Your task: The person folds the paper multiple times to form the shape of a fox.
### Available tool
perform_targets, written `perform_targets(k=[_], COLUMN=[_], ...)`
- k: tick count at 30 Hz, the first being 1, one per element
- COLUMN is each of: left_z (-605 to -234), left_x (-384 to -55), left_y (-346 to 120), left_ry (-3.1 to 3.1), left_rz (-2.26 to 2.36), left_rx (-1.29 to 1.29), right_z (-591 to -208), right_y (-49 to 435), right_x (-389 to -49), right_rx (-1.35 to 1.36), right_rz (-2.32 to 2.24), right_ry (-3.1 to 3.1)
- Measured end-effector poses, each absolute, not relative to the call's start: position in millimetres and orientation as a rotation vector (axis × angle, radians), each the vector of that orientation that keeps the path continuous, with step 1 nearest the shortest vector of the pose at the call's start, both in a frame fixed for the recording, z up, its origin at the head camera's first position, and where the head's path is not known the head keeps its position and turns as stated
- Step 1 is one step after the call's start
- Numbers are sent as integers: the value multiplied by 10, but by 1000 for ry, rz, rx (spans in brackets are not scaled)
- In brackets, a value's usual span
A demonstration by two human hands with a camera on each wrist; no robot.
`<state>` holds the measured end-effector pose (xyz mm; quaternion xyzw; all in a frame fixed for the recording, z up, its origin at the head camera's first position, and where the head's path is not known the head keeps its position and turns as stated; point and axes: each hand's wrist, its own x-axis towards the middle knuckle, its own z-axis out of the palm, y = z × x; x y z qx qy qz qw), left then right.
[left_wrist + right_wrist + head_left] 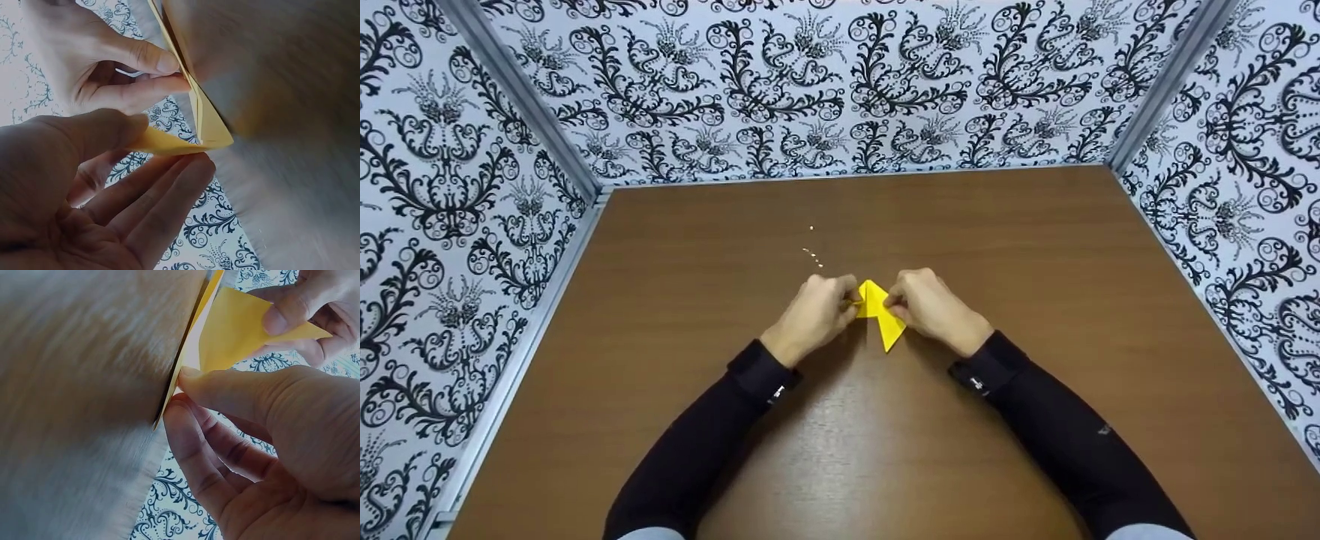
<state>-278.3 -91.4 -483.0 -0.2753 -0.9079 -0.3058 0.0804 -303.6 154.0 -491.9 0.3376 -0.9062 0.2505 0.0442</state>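
Note:
A folded yellow paper point(871, 301) with pointed corners is held between both hands over the middle of the brown table. My left hand point(821, 309) pinches its left flap between thumb and fingers; the left wrist view shows this flap point(169, 143) bent away from the rest. On the other side, my right hand point(934, 306) pinches the right part near its edge. In the right wrist view the paper point(225, 332) shows a broad yellow flap, with the right thumb and fingertips at its lower edge. One point of the paper hangs toward the front.
Small pale specks point(814, 257) lie on the brown table point(840, 450) behind the left hand. Black-and-white patterned panels point(840, 75) stand at the back and both sides, with metal posts point(525, 97) at the corners.

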Motion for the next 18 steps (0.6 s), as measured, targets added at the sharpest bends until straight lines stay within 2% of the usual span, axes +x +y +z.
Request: perform_targets(k=[9,18], left_z=[-4862,-4802], left_x=[-2870,-2892], left_y=[-990,-1030], left_ry=[-2725,-2808], left_rz=[-1010,-1116], left_rx=[-699,-759], right_z=[-4916,-4910], right_y=[1532,1522], right_x=[-3053,-3041], right_rx=[1018,1072], right_rz=[770,732], right_ry=[-2804,-2807])
